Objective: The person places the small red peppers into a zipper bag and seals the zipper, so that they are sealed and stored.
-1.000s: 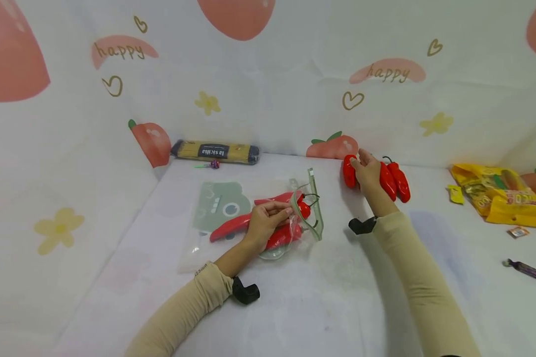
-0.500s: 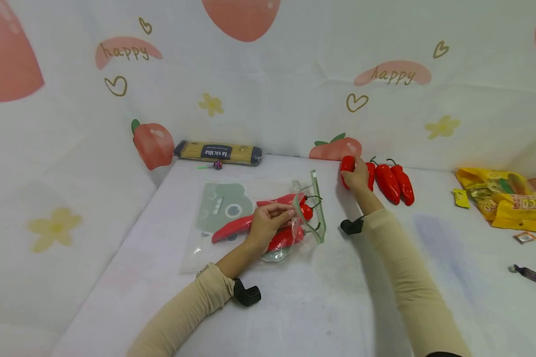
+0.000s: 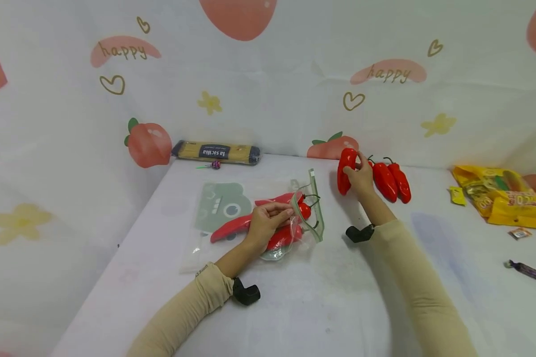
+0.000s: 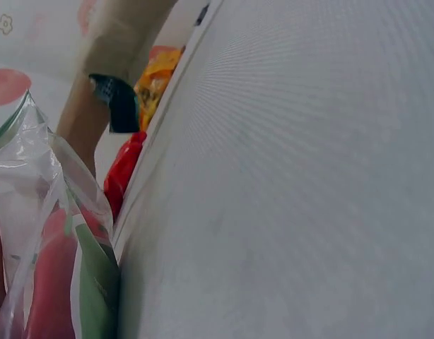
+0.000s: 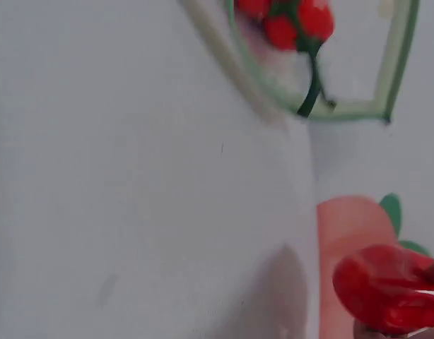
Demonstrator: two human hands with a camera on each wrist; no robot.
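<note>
A clear zip bag (image 3: 192, 255) with a pale green print lies at the middle left, its mouth toward the right. Several red chili peppers (image 3: 232, 228) are inside, stems at the opening. My left hand (image 3: 263, 223) pinches the green zip edge and holds the mouth apart. My right hand (image 3: 361, 177) grips another red pepper (image 3: 347, 171), raised over the table to the right of the bag. In the right wrist view that pepper (image 5: 386, 286) shows at the lower right, and the open bag mouth (image 5: 344, 111) at the top. The left wrist view shows the bag (image 4: 40, 176) at its left.
More red peppers (image 3: 386, 182) lie just right of my right hand. A spaghetti pack (image 3: 216, 152) and a lollipop (image 3: 215, 165) are at the back left. Far right are a yellow snack bag (image 3: 502, 196), a small yellow packet (image 3: 457, 196) and a purple-wrapped candy (image 3: 529, 271).
My right hand has taken hold of the leftmost loose pepper and lifted it, away from the others. My left hand stays on the bag's edge.
</note>
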